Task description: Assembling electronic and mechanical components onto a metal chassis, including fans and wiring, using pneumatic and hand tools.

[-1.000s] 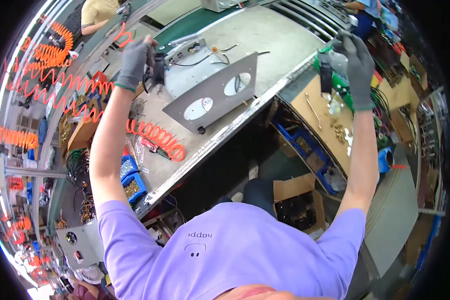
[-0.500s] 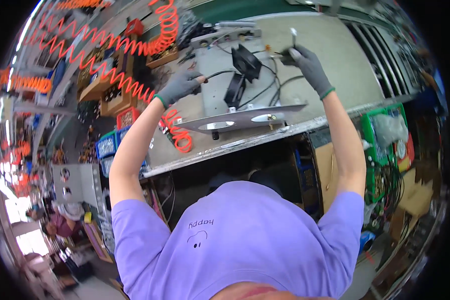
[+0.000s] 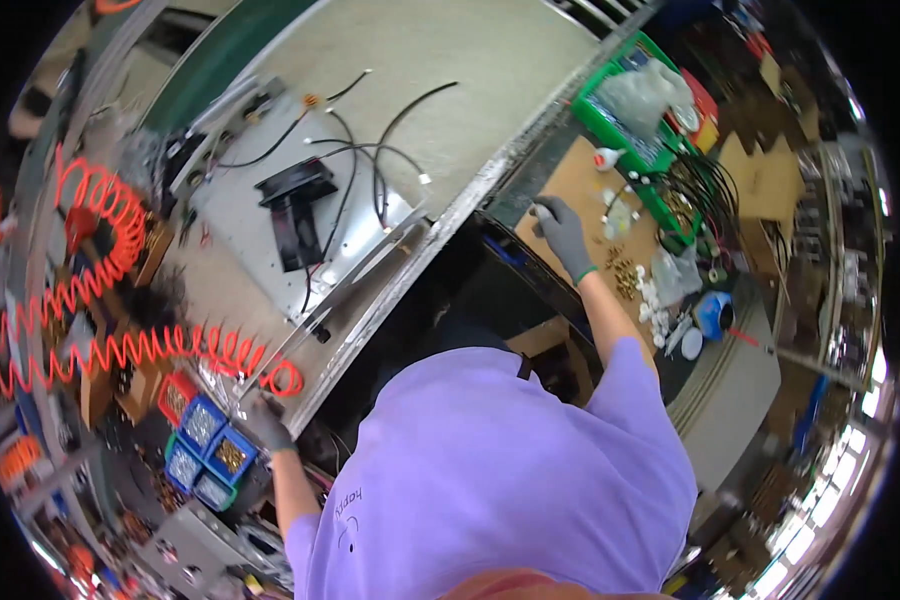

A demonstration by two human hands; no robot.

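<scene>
My gloved right hand (image 3: 564, 236) is over a brown board (image 3: 570, 185) to the right of the workbench. Its fingers are curled, with a small pale tip showing at them; what it is I cannot make out. At the lower left, my gloved left hand (image 3: 267, 422) is blurred, near the bench edge and beside blue bins (image 3: 202, 422). Its fingers cannot be read. On the bench stands a grey metal chassis (image 3: 240, 215) bearing two black fans (image 3: 297, 235), apart from both hands. Black cables (image 3: 378, 165) with white connectors trail across it.
Red coiled hoses (image 3: 120, 350) stretch along the left. Green bins (image 3: 660, 150) at the right hold a clear bag and black cables. Brass fittings (image 3: 625, 272) and white pieces (image 3: 650, 305) lie near a blue container (image 3: 712, 316). The bench edge (image 3: 470, 200) runs diagonally.
My view has turned to the right. Both hands have left the chassis: the left let go of a black cable and moved toward the bins, the right moved over the brown board.
</scene>
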